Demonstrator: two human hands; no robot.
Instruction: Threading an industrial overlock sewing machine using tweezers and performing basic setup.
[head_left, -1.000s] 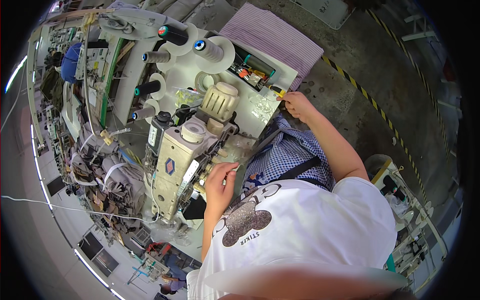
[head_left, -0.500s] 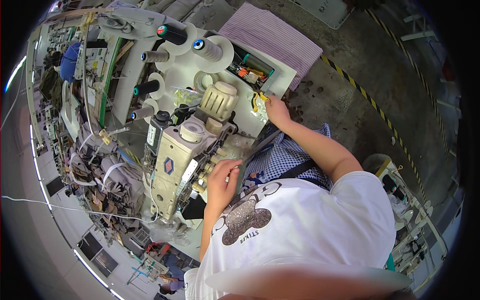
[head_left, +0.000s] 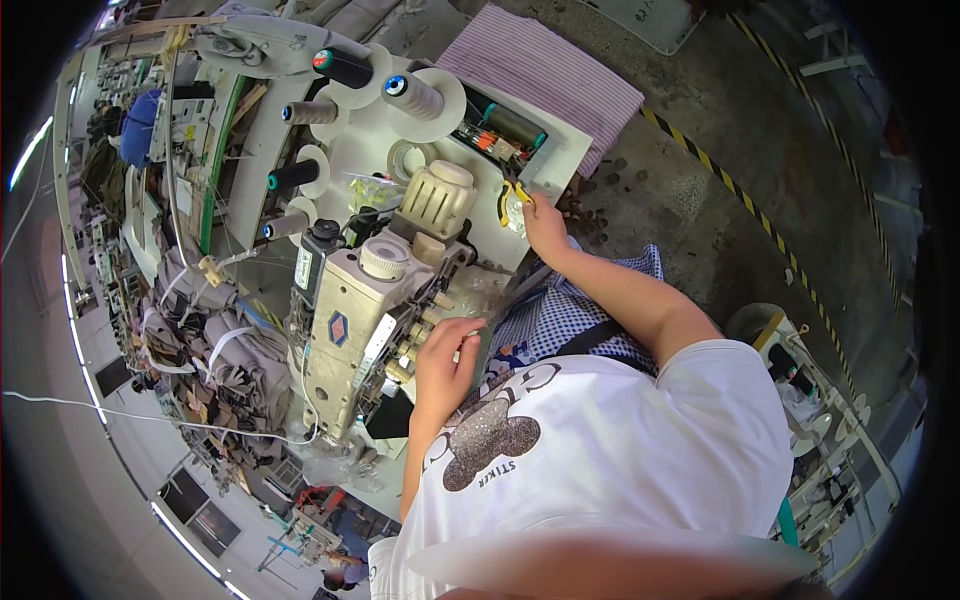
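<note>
Grey and black thread cones [head_left: 417,98] stand along the upper left edge of the white table [head_left: 568,152]. Right of most of them, the sewing machine [head_left: 338,335] fills the table's middle. The left hand [head_left: 440,365] is beside the machine's knobs, fingers loosely bent; whether it pinches anything, I cannot tell. Near the table's upper right corner, a sunken compartment [head_left: 541,152] contains tools. Just below it, yellow-and-black pliers [head_left: 504,206] sit over the table near its right edge, handles spread, gripped by the right hand's [head_left: 546,232] curled fingers.
</note>
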